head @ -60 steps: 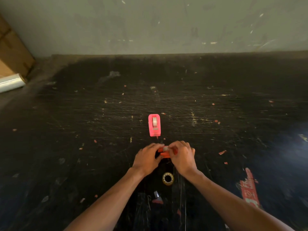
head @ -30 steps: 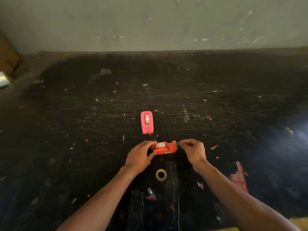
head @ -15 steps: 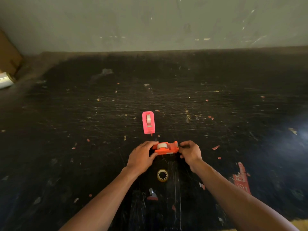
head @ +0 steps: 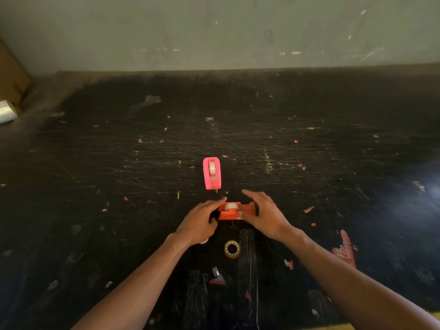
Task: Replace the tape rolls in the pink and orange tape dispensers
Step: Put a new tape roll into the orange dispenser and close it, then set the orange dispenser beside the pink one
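Note:
The orange tape dispenser lies sideways on the black table, a white tape roll seated in it. My left hand touches its left end with fingers curled around it. My right hand hovers at its right end, fingers spread and lifted off. The pink tape dispenser stands just beyond, holding a white roll, untouched. A spent tape core lies flat on the table below the orange dispenser, between my forearms.
The scratched black table is littered with small red scraps. A red label is stuck at the right. A wall rises behind; a cardboard box and a shiny film roll sit far left.
My right hand has let go of the tape end at the dispenser's right side and opened its fingers. The left hand stays at the dispenser's left end.

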A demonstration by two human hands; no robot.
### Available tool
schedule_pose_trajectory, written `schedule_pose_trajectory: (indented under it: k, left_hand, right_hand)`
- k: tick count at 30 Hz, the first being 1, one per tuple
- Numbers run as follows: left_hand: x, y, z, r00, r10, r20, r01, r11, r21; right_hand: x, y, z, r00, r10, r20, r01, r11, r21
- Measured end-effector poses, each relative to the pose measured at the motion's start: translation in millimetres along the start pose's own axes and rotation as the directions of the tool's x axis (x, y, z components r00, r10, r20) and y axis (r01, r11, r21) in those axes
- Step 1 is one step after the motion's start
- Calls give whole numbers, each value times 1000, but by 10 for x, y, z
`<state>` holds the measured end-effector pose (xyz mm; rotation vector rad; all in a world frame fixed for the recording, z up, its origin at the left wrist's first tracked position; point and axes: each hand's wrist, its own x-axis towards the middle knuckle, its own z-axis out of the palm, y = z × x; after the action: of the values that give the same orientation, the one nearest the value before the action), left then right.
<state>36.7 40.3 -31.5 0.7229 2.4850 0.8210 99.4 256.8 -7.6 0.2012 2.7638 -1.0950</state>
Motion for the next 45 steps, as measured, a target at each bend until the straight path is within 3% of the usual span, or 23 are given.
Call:
schedule_pose_trajectory:
  k: [2, 4, 7, 10, 13, 16, 20, 35, 42, 45]
  left_hand:
    - [-31, -42, -51, 1000, -11, -17, 9, 995, -101]
    - [-67, -95, -85, 990, -74, -122, 52, 984, -173]
    - [-125, -292, -98, 924, -189, -331, 162, 981, -108]
    - [-229, -541, -68, 876, -235, -421, 279, 959, 47]
    - [-298, -675, 36, 886, -221, -408, 316, 931, 182]
    - [-270, -661, 77, 883, -226, -412, 338, 914, 223]
    - [-261, -638, 68, 881, -229, -413, 351, 903, 247]
    - [-265, -624, 56, 880, -231, -414, 350, 906, 237]
    - [-322, -643, 13, 884, -208, -420, 263, 962, 78]
    - [-398, -641, -41, 904, -223, -365, 207, 975, -83]
  right_hand:
    - [28, -27, 31, 991, -88, 100, 108, 969, -222]
    - [60, -56, 72, 985, -107, 134, 150, 918, -368]
    - [113, -71, 113, 986, -114, 124, 158, 877, -453]
    - [144, -37, 91, 995, -81, 49, 92, 957, -276]
    - [193, 22, 47, 990, 24, -137, -30, 999, -46]
    - [369, 55, 3, 935, 206, -290, -179, 977, 117]
    - [756, -35, 2, 845, 440, -304, -365, 890, 274]
    - [1364, -248, 47, 811, 520, -266, -513, 852, 103]
    - [1140, -153, -8, 851, 468, -237, -423, 879, 220]
    - [761, -52, 31, 902, 334, -274, -282, 936, 211]
